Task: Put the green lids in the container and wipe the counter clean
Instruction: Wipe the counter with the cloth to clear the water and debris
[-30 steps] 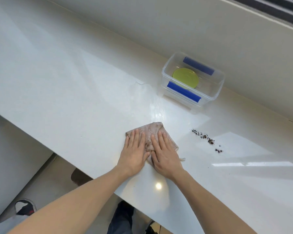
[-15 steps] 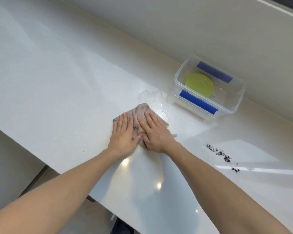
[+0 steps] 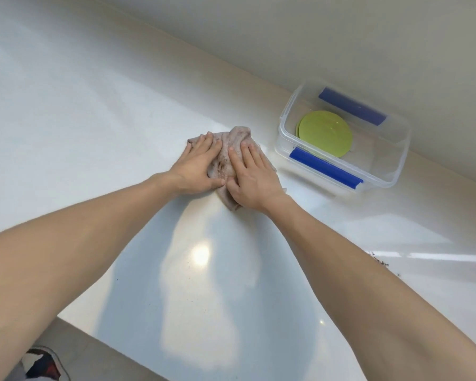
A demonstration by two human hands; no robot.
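Both hands, left [image 3: 197, 167] and right [image 3: 254, 178], lie flat and open on the cloth [image 3: 227, 149], gripping nothing, just left of the container [image 3: 286, 127] holding the green lids [image 3: 326, 133]. The cloth looks soft, light and prone to bunching on the glossy table [image 3: 94, 133], so broad palm pressure probably suits it better than a pinch.

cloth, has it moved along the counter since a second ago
Yes. The cloth under both hands slid away from the crumbs, ending left of the container.

Both hands, left [image 3: 197, 167] and right [image 3: 252, 180], have pushed the cloth [image 3: 227, 152] away from the person, toward the back wall. Cloth now just left of the container [image 3: 396, 149], more bunched. Crumbs [image 3: 379, 259] now well behind it, near the right forearm.
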